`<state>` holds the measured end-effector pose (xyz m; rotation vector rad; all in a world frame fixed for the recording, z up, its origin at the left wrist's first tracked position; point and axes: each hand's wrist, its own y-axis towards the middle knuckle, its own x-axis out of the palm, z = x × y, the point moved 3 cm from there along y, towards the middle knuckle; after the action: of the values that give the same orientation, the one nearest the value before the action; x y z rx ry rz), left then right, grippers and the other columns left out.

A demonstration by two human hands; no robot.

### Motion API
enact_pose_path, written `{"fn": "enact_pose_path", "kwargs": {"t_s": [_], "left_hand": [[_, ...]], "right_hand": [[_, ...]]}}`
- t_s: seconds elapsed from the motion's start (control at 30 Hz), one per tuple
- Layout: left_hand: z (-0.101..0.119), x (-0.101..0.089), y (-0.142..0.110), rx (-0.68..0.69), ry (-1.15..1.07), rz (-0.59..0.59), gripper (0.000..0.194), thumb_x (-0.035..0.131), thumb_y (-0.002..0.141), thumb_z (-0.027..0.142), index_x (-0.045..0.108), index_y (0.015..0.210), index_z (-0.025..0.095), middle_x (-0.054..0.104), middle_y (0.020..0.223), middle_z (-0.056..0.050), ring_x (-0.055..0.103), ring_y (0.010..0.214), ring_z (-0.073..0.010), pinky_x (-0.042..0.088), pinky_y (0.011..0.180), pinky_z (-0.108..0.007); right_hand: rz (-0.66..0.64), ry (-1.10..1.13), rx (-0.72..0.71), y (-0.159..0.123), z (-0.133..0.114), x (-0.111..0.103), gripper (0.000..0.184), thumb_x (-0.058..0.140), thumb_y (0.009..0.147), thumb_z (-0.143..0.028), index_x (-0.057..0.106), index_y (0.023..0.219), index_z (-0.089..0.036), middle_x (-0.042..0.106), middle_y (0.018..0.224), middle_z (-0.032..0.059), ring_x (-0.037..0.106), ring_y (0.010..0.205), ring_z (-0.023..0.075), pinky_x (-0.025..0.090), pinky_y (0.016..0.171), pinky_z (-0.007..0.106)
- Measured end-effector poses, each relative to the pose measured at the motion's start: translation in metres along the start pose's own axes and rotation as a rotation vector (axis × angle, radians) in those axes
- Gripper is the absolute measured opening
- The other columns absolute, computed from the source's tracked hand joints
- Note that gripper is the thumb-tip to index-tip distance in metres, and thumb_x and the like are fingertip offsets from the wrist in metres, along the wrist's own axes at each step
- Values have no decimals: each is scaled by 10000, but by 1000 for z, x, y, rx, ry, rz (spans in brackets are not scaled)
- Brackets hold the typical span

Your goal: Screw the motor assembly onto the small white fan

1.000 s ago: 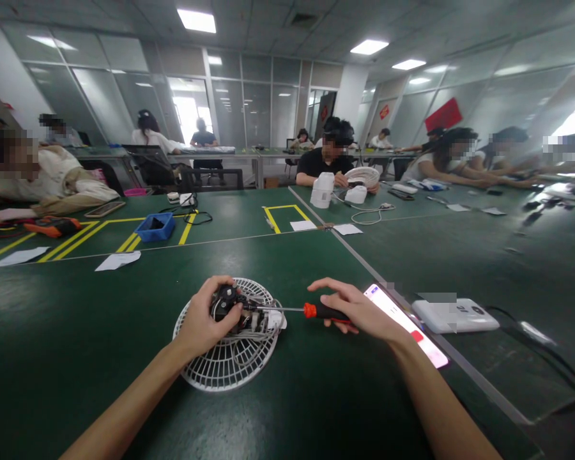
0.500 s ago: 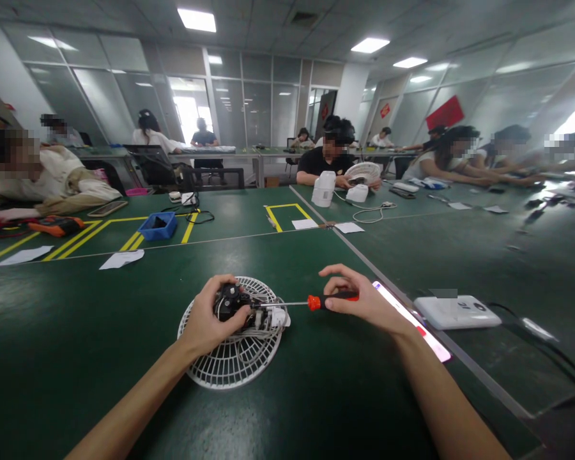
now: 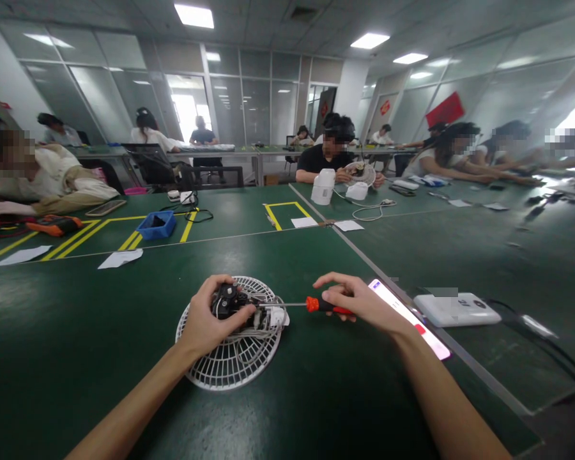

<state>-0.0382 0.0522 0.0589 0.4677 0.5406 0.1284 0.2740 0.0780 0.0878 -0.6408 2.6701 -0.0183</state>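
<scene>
A round white fan grille (image 3: 220, 377) lies on the green table, with a black motor unit (image 3: 227, 297), wires and a white plastic part (image 3: 278, 317) on top of it. My left hand (image 3: 211, 319) is closed around the motor unit, its thumb near the screwdriver's tip. In my right hand (image 3: 354, 300) is a screwdriver (image 3: 312, 305) with a red and black handle, held between the thumb and fingers. Its shaft lies level, pointing left into the motor unit; the exact contact of the tip is too small to make out.
Right of my right hand lie a lit phone (image 3: 407, 319) and a white power bank (image 3: 455, 310) with a cable. A blue bin (image 3: 156, 225), paper slips (image 3: 119, 259) and an orange tool (image 3: 55, 224) sit farther left. Across the table a person (image 3: 333, 153) handles another fan grille.
The fingers of my right hand have shifted around the screwdriver handle, with the thumb now on top. My left hand keeps its hold on the motor unit. The person opposite has tilted their grille.
</scene>
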Motion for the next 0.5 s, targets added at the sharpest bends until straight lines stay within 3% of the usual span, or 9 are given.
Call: {"fn": "enact_pose_path", "kwargs": {"t_s": [0.13,0.27,0.33,0.4,0.5], "left_hand": [[-1,0,0,4,-6,-10,497,811,741,463,578,1099,209,715,1040,-59,694,967,-249,537,944,-453],[-4,0,0,10,-27,2,446,793,770,457,584,1080,213,713,1027,-52,694,955,-240,540,940,-441],[-6,0,0,9,-48,17,423,777,793,451,586,1087,215,713,1029,-51,695,959,-235,540,941,-432],[-7,0,0,10,-53,30,419,773,798,451,588,1091,216,714,1025,-53,696,957,-234,544,930,-422],[-5,0,0,8,-23,31,417,767,793,470,597,1072,212,716,1009,-58,692,942,-239,541,912,-418]], "right_hand": [[95,6,-120,0,-4,-6,416,816,778,-423,645,1088,-205,675,804,-3,639,733,162,528,690,298],[133,-2,-168,-2,-8,-6,425,887,683,-362,662,1016,-222,689,949,20,674,908,213,554,878,385],[117,8,-155,-2,-8,-3,432,890,681,-376,660,1010,-218,684,966,28,671,919,216,583,819,367],[68,37,-84,-1,-5,2,440,819,757,-473,648,1067,-211,684,960,47,674,839,208,591,627,315],[-11,45,52,1,0,8,468,595,909,-602,632,1130,-191,679,808,41,628,605,159,455,396,226]]}}
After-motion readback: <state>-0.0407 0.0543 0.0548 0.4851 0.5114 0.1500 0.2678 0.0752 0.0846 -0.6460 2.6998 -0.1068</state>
